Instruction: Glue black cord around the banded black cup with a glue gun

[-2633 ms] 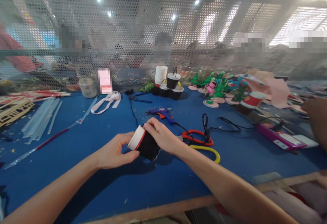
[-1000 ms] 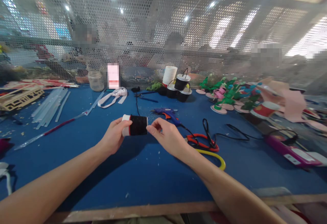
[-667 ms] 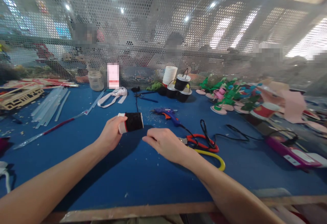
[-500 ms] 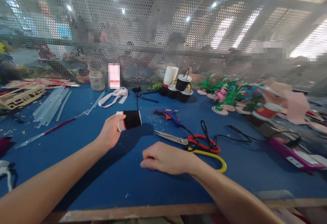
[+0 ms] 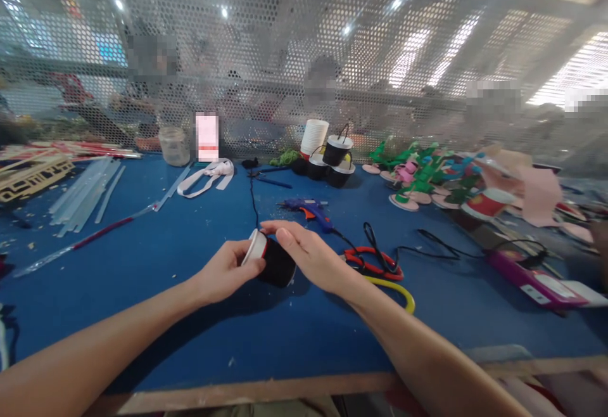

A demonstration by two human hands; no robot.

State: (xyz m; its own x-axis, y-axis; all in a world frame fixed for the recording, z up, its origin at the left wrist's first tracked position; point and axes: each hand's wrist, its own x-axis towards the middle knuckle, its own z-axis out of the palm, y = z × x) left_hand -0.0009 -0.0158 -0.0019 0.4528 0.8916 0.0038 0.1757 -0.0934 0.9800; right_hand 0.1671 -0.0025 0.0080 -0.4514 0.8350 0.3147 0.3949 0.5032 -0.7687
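Both hands closed on a black-wrapped cup (image 5: 274,262) with a white rim, held on its side low over the blue worktable (image 5: 142,265): the left hand (image 5: 227,272) pinched the rim end between thumb and fingers, while the right hand (image 5: 311,256) lay over the cup's black body with fingers extended. Just right of the right hand, red-handled scissors (image 5: 373,263) lay beside a yellow loop (image 5: 396,288) and a tangle of black cord (image 5: 380,246); a blue glue gun (image 5: 306,208) rested just beyond the cup. Clear glue sticks (image 5: 83,195) were spread at the far left, near a white ribbon (image 5: 206,176). At the back, against a perforated metal screen (image 5: 285,56), stood a glass jar (image 5: 173,146), its contents unclear, a stack of white cups (image 5: 314,137) and several finished black cups (image 5: 332,163) with cord handles. Green and pink craft pieces (image 5: 418,173) crowded the right side.
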